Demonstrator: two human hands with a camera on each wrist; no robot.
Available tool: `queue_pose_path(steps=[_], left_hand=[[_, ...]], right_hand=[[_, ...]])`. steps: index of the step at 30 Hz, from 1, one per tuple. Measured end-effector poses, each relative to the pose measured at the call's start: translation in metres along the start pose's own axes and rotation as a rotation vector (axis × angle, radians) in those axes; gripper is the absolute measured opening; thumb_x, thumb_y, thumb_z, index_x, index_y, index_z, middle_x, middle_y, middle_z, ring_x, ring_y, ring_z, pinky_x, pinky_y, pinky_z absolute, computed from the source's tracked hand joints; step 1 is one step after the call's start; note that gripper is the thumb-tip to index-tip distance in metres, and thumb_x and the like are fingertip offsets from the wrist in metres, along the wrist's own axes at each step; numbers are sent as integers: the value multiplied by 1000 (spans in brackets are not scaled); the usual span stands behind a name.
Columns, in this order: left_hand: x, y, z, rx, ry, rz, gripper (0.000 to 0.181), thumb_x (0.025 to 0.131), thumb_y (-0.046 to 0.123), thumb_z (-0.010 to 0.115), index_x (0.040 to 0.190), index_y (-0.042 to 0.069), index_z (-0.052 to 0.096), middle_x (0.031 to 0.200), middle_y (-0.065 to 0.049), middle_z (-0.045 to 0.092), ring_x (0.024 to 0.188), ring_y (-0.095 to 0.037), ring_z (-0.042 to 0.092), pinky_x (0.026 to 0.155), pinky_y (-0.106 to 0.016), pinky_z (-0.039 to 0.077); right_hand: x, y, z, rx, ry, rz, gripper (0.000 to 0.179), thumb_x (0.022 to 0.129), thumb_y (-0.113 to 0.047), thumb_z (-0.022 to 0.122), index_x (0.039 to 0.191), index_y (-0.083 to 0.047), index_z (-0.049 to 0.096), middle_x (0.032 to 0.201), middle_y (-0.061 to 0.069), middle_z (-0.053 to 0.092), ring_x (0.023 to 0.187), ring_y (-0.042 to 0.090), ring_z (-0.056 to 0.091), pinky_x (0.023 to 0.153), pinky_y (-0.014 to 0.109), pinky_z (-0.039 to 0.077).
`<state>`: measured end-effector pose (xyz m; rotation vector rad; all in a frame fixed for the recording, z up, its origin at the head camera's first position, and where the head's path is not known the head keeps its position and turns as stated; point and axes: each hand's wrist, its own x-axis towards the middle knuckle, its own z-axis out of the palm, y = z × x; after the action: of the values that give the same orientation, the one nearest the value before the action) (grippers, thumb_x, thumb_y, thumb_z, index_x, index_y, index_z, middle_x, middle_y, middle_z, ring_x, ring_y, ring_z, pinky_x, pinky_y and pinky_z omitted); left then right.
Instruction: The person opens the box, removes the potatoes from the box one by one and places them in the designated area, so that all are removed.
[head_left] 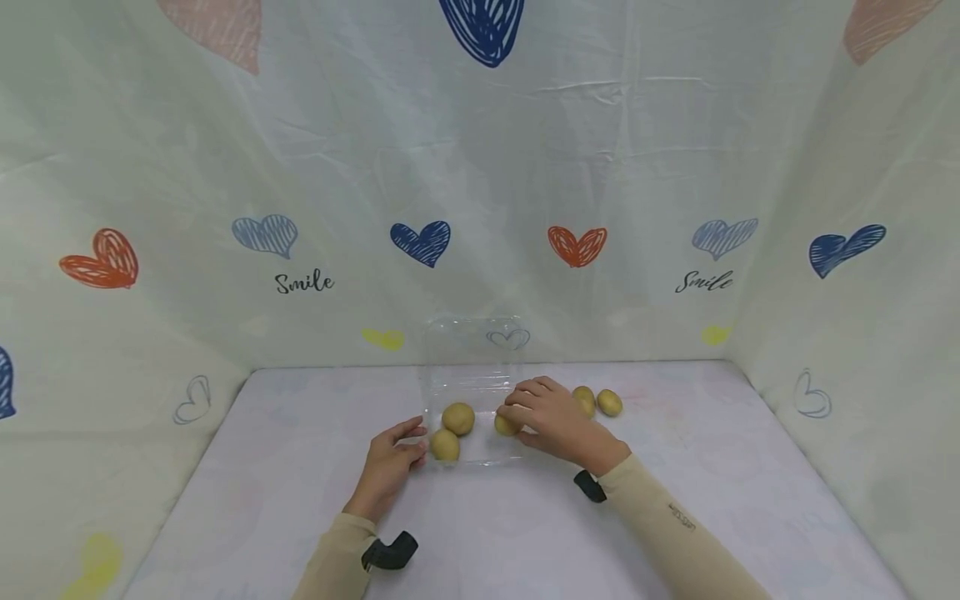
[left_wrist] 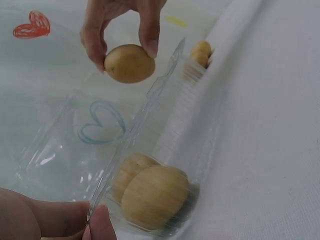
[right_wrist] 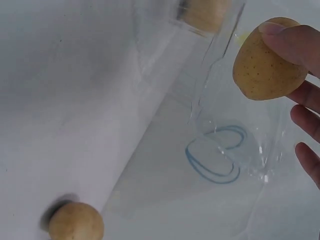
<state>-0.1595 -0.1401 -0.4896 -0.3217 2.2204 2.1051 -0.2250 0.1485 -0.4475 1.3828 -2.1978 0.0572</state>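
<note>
Beige sleeves (head_left: 678, 533): nearest, coming in from 4 and 7 o'clock of the transparent tub (head_left: 482, 448); dark print on the right one was too small to read.
Left hand (head_left: 388, 467): at the tub's 8 o'clock, thumb and finger pinched its edge, likely to steady such light plastic.
Right hand (head_left: 555, 421): thumb and fingertips gripped one potato (left_wrist: 130, 64) at the tub's 3 o'clock, seemingly held from its sides to leave its underside free.
Inside potatoes (head_left: 458, 418): two lay close together, between 8 and 10 o'clock.
Loose potatoes (head_left: 610, 403): two sat on the table (head_left: 495, 533) toward 3 o'clock, probably within easy reach.
Lid (head_left: 472, 350): raised at 12 o'clock, leaving the top open.
Writing: "Smile" showed twice on the backdrop (head_left: 495, 183), at 10 and 2 o'clock; no brand was readable.
</note>
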Motion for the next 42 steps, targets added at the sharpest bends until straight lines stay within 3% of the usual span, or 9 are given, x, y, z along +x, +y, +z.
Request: queue_pose_path(steps=[9, 24, 42], left_hand=[[-1, 4, -1, 0, 10, -18, 49, 98, -13, 61, 147, -12, 53, 135, -28, 58, 85, -12, 61, 69, -19, 56], [0, 5, 1, -8, 5, -8, 49, 98, -14, 60, 146, -13, 53, 132, -28, 59, 85, -14, 61, 70, -18, 55], [-1, 4, 0, -14, 8, -20, 48, 99, -13, 60, 146, -13, 53, 133, -28, 58, 86, -14, 61, 69, -19, 55]], right_hand=[[-26, 13, -16, 19, 34, 135, 49, 68, -21, 102, 109, -17, 76, 104, -4, 73, 106, 23, 67, 97, 40, 55], [-80, 26, -6, -32, -14, 280, 48, 63, -21, 103, 102, -14, 78, 102, 1, 74, 100, 27, 68, 89, 45, 56], [-104, 28, 7, -64, -123, 403, 51, 64, -23, 103, 107, -9, 79, 99, 3, 74, 102, 27, 65, 89, 46, 55]])
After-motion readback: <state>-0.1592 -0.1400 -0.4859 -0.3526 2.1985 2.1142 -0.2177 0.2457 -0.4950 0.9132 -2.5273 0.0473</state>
